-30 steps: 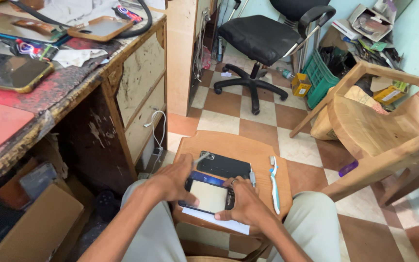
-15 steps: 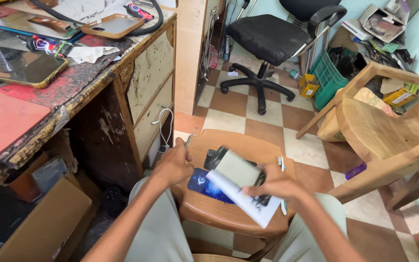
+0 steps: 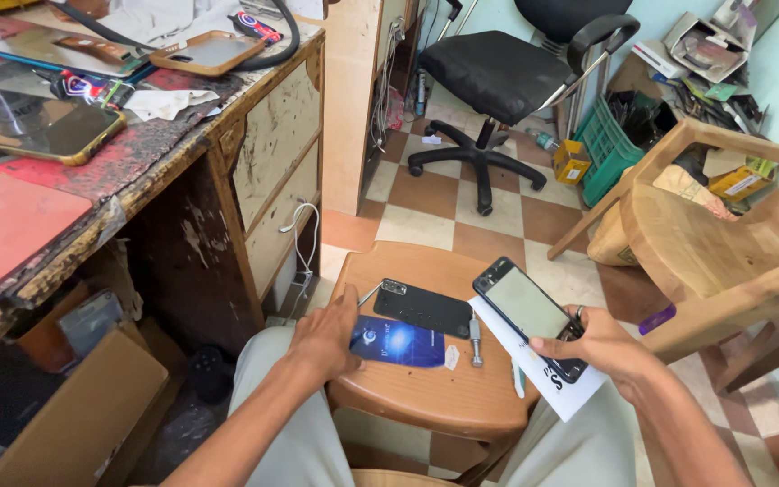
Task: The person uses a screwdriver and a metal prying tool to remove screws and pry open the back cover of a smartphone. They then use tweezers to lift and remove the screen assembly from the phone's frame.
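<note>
my right hand (image 3: 601,347) grips a phone (image 3: 530,316), screen up, over a white paper (image 3: 552,383). my left hand (image 3: 326,338) rests flat and loose on the stool (image 3: 426,401), fingertips touching a blue card (image 3: 398,343); just beyond it lies a black back cover (image 3: 424,309), a screwdriver (image 3: 475,338) beside.

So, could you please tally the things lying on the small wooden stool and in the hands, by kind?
Phone, held in the right hand: 1
Black phone back cover: 1
Blue card: 1
White paper sheet: 1
Small metal tool: 1
The left hand rests on the stool beside the card.
Total: 5
</note>
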